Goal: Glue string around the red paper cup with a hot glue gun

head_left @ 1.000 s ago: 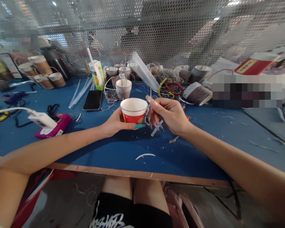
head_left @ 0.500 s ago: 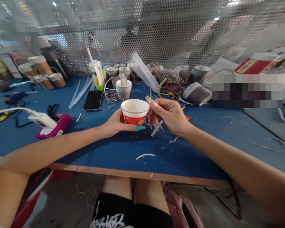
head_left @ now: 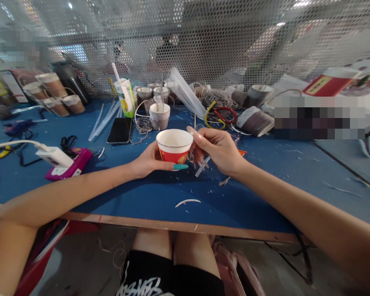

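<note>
Perforated metal mesh (head_left: 203, 41) spans the top of the frame above a blue table (head_left: 123, 205). At centre, the person's left hand (head_left: 148, 161) grips a red-and-white paper cup (head_left: 174, 149). The right hand (head_left: 220, 150) is pinched beside its rim; what the fingers hold cannot be made out. A phone (head_left: 119, 130) lies left of centre.

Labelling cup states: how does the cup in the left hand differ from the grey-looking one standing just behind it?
The held cup has a red-and-white wall; the standing cup looks greyish outside. The held cup is gripped by the left hand; the standing cup is on the table, untouched. Both are open-topped.
</note>
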`<action>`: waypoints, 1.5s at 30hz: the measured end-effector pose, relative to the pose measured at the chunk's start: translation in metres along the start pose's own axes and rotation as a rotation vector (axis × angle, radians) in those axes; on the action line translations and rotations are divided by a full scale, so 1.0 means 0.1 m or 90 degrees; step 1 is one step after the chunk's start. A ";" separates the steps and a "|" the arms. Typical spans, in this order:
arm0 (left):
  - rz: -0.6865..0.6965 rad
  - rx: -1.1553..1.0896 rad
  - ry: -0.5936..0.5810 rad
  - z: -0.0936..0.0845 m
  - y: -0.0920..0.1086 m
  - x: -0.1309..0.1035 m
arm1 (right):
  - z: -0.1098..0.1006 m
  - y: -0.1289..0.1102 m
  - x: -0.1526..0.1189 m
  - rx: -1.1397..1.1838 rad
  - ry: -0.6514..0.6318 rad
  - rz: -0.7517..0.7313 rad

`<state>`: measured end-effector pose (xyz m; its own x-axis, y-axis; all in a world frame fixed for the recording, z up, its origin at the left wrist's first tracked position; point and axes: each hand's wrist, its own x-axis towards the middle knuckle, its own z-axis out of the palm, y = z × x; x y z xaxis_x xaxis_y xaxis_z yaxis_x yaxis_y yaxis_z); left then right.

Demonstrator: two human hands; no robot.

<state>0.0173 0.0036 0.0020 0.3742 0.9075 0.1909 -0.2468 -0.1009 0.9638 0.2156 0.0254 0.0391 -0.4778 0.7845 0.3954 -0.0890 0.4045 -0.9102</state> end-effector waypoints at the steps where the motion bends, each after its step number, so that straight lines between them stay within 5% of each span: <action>1: -0.001 0.002 -0.001 0.00 0.00 0.00 | 0.00 0.00 0.00 0.001 0.000 0.003; 13: -0.026 -0.034 0.029 -0.01 0.01 0.00 | 0.04 -0.04 -0.03 0.046 -0.020 0.023; 24: 0.057 0.041 0.163 -0.01 -0.03 0.06 | 0.04 0.05 -0.06 -0.027 0.034 -0.007; 45: 0.004 -0.037 0.084 0.02 0.01 -0.01 | 0.00 -0.01 -0.04 -0.110 0.055 -0.070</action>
<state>0.0189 0.0019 0.0037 0.2530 0.9530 0.1664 -0.3014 -0.0858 0.9496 0.2173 0.0217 0.0381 -0.3964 0.7650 0.5075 0.0171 0.5589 -0.8291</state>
